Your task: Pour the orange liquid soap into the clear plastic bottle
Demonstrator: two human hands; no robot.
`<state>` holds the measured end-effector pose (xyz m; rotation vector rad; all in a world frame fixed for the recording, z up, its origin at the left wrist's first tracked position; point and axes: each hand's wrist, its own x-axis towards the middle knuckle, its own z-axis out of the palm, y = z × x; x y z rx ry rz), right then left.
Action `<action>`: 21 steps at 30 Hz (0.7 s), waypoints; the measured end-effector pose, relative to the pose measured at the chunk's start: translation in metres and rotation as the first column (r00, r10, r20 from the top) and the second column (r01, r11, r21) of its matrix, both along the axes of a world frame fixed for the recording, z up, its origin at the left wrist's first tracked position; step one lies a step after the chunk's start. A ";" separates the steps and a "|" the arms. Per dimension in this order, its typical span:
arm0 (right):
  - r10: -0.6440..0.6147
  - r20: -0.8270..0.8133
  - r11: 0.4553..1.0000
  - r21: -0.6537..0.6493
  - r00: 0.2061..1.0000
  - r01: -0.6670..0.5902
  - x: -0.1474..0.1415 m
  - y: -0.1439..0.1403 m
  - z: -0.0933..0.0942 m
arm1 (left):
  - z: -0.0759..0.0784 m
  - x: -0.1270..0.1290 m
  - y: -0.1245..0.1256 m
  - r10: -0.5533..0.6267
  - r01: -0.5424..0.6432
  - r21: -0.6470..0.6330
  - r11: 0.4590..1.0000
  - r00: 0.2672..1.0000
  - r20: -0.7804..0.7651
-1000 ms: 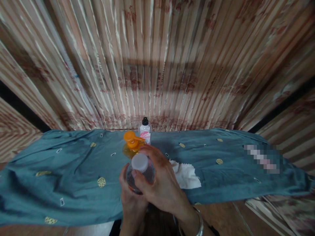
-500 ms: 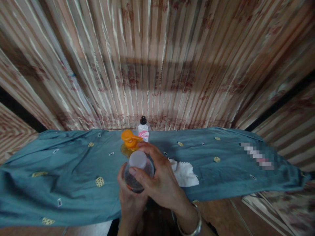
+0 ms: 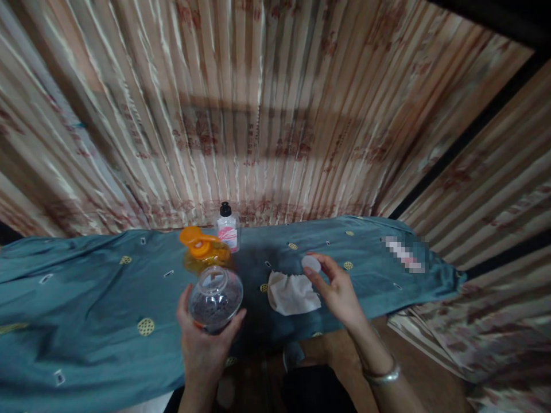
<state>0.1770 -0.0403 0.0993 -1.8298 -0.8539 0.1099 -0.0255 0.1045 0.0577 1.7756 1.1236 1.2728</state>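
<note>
Gleaming clear bottle (image 3: 216, 307), round-shouldered, open-mouthed, round white cap (image 3: 311, 263) held apart

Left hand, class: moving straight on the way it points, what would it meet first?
Probably the amber pump bottle, which shows just beyond the clear bottle held in the left hand; depth is unclear, so the held bottle might pass over it.

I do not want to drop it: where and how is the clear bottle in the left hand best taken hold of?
Probably around the wide body of the clear bottle, from the near side, as the left hand does: thumb right, fingers left. The bottle widens below a narrow, uncapped neck, and the orange pump bottle stands beyond.
</note>
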 end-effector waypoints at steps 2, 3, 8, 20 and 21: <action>-0.143 0.072 0.982 -0.114 0.987 0.151 0.024 -0.028 -0.037 | -0.001 -0.001 0.000 -0.011 0.010 -0.026 1.000 1.000 -0.014; -0.213 0.122 0.959 -0.162 0.969 0.231 0.036 -0.041 -0.056 | -0.002 -0.001 0.001 -0.018 0.017 -0.044 0.999 1.000 -0.020; -0.393 0.369 0.838 -0.232 0.842 0.493 0.082 -0.086 -0.120 | -0.006 -0.002 0.003 0.002 -0.006 -0.120 0.993 0.999 -0.035; -0.414 0.381 0.834 -0.204 0.826 0.512 0.077 -0.081 -0.124 | -0.004 0.001 -0.006 0.024 -0.031 -0.163 0.986 0.999 -0.048; -0.353 0.355 0.884 -0.178 0.866 0.433 0.068 -0.069 -0.114 | -0.005 0.001 -0.006 0.027 -0.037 -0.173 0.984 0.998 -0.056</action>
